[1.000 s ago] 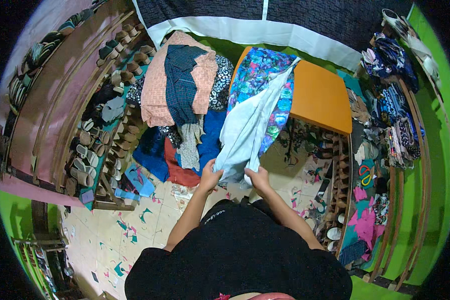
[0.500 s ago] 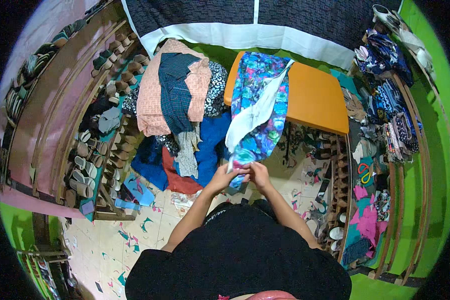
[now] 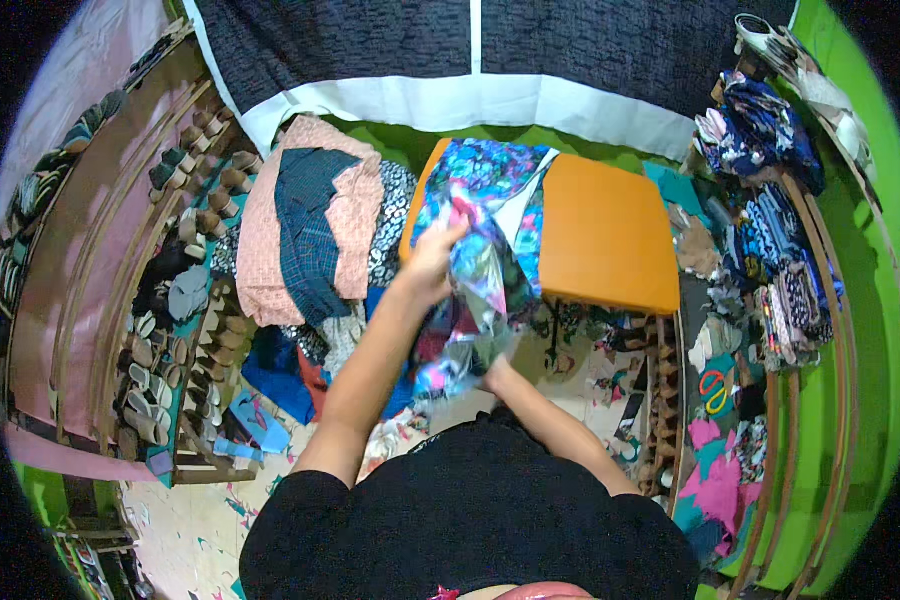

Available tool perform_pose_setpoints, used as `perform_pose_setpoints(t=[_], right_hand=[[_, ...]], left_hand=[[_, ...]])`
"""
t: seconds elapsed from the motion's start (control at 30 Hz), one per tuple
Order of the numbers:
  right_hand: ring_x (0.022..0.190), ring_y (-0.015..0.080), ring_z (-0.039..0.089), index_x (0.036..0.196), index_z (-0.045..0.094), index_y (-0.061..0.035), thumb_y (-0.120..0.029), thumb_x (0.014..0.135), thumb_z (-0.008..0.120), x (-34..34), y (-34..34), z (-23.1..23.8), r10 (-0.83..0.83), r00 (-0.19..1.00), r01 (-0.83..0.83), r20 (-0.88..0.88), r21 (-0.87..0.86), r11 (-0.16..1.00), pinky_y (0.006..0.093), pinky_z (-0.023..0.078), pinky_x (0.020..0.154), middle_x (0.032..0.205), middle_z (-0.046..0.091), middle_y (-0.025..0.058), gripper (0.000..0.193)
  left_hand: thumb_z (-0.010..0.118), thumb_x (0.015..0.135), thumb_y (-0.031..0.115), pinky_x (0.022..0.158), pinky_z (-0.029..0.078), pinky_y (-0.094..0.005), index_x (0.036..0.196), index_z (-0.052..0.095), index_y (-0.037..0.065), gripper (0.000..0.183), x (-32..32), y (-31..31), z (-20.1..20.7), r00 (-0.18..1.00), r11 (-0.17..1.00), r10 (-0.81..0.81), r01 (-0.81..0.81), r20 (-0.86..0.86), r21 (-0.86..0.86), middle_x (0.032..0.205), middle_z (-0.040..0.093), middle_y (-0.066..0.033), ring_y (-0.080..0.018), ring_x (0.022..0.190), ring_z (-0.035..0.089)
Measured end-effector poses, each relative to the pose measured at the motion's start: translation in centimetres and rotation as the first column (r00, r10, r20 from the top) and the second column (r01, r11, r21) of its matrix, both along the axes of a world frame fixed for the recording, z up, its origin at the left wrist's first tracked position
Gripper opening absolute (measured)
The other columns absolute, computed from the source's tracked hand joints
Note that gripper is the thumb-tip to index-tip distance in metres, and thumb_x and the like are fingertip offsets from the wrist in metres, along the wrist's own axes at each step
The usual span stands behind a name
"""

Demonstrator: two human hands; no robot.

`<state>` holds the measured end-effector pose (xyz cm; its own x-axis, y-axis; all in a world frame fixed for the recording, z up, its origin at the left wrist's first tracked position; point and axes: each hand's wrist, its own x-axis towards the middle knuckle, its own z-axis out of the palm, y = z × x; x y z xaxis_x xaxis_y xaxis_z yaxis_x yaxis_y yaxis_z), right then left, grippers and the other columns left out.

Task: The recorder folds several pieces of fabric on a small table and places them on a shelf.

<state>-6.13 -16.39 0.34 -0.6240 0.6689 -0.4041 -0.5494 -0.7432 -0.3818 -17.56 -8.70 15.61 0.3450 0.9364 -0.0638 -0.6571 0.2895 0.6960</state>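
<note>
A blue floral fabric [image 3: 490, 163] with pink and purple blooms is draped over the orange padded tabletop [image 3: 610, 230], its near end lifted and blurred by motion. My left hand [image 3: 435, 262] is closed on a fold of it near the left edge of the tabletop. Closer to my body, my right hand [image 3: 493, 376] is at the lower end of the same fabric. Cloth and blur hide its fingers, so I cannot see its grip. A strip of white underside shows along the fabric's right side.
Left of the tabletop is a pile of cloth with a peach fabric [image 3: 260, 245] and a dark plaid piece [image 3: 305, 225]. Shoe racks [image 3: 185, 350] line both sides. Orange-handled scissors [image 3: 713, 390] lie among scraps at right. Scraps litter the tiled floor [image 3: 185, 530].
My left hand has moved up and left with a fold of the fabric, while my right hand stays low. The near end has been lifted and bunched. The view has tilted slightly.
</note>
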Motion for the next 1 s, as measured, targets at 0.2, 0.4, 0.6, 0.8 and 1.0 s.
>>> perform_pose_setpoints(t=[0.2,0.4,0.6,0.8,1.0], right_hand=[[0.091,0.028,0.054,0.107,0.046,-0.0029,-0.028,0.085,0.038,12.3,12.7,6.9,-0.089,0.987,0.113,-0.13,0.195,0.974,0.0424,0.044,0.082,0.102,0.053,0.0146,0.034],[0.102,0.0238,0.047,0.109,0.046,0.0006,-0.025,0.087,0.038,25.6,25.9,11.8,-0.49,0.866,0.465,-0.104,0.529,0.71,0.038,0.035,0.091,0.111,0.049,0.0132,0.035],[0.091,0.0202,0.052,0.105,0.046,-0.0068,-0.018,0.082,0.047,26.0,30.4,5.1,-0.72,0.69,0.64,0.073,0.404,0.654,0.0361,0.041,0.081,0.101,0.053,0.0066,0.026],[0.092,0.0281,0.052,0.106,0.045,-0.0007,-0.014,0.085,0.026,24.5,35.0,-5.1,-0.454,0.803,0.521,0.387,-0.084,0.85,0.0438,0.042,0.082,0.104,0.053,0.0142,0.031],[0.086,0.0296,0.055,0.092,0.054,-0.0006,-0.025,0.084,0.03,32.0,53.2,-2.5,-0.535,0.82,0.512,0.205,0.159,0.844,0.0463,0.041,0.082,0.094,0.057,0.0165,0.035]], left_hand=[[0.049,0.083,0.017,0.058,0.048,-0.0287,0.09,0.05,0.007,0.013,2.1,12.5,8.2,0.988,0.959,0.129,-0.147,0.088,0.244,0.076,0.056,-0.0041,-0.0143,0.063,0.056],[0.048,0.084,0.017,0.067,0.046,-0.0256,0.098,0.049,0.003,0.021,5.0,17.7,6.9,0.912,0.843,0.402,-0.337,-0.076,0.418,0.088,0.056,-0.0039,-0.0124,0.077,0.055],[0.05,0.082,0.016,0.084,0.041,-0.0318,0.118,0.04,0.007,0.038,4.7,20.9,-12.4,0.808,0.972,0.232,-0.21,-0.542,0.103,0.111,0.048,-0.0052,-0.0161,0.096,0.048],[0.034,0.085,0.011,0.091,0.034,-0.0487,0.114,0.038,0.001,0.031,4.1,25.5,-20.1,0.999,0.736,-0.004,0.026,0.033,-0.676,0.113,0.045,-0.017,-0.0295,0.107,0.043],[0.042,0.084,0.021,0.087,0.036,-0.0501,0.106,0.046,0.002,0.029,9.2,43.9,-13.5,0.973,0.806,0.097,0.045,0.208,-0.59,0.108,0.05,-0.0169,-0.0314,0.1,0.046]])
